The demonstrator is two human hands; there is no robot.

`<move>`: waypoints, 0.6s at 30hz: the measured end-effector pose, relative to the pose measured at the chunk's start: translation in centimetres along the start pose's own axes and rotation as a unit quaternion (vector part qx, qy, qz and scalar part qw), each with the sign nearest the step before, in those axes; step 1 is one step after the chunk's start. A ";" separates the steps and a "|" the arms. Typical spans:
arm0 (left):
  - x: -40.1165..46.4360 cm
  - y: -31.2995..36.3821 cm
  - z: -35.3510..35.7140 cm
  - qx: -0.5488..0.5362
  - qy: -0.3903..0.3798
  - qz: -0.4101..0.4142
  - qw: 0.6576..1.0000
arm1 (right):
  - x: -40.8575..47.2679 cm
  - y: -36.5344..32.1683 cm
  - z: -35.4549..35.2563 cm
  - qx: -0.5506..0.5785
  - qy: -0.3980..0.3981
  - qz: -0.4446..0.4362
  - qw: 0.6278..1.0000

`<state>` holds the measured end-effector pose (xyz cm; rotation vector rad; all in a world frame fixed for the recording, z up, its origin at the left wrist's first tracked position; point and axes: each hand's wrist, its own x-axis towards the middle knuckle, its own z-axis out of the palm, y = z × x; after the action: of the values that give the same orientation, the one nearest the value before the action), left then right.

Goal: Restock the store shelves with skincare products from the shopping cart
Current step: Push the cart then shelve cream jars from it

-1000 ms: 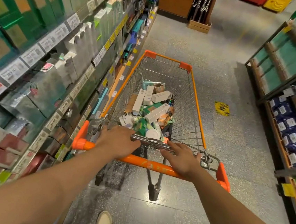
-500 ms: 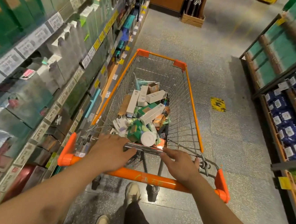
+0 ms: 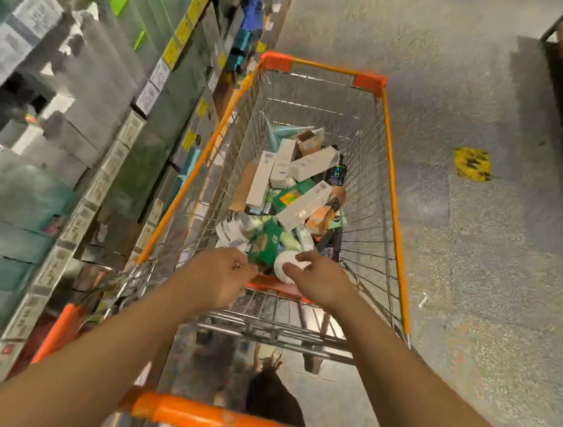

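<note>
**Orange cart, both hands diving in**

Left hand (image 3: 213, 277) pinches the green box (image 3: 263, 246), right hand (image 3: 318, 279) curls round the white jar (image 3: 287, 265), both at the cart's (image 3: 388, 148) 6 o'clock end. I'd lift straight up so the pile doesn't tumble; shelves (image 3: 83, 146) sit at 9 o'clock.
</note>
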<state>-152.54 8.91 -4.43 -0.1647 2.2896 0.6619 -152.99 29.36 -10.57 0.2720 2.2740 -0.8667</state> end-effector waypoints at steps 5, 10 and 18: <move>2.8 -0.3 -0.3 -0.020 0.015 -0.032 0.999 | 6.6 1.1 2.2 0.081 -0.013 0.081 0.993; 4.5 -0.8 -0.2 -0.009 0.012 -0.023 1.000 | 11.8 3.3 5.7 0.147 0.009 0.181 0.972; 6.6 -3.0 -0.2 -0.106 0.083 -0.023 0.991 | 19.4 5.8 9.2 0.215 -0.003 0.231 0.949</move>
<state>-156.57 6.74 -10.05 -0.3844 2.3612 0.8969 -160.29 26.88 -31.47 0.9533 1.8689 -1.0872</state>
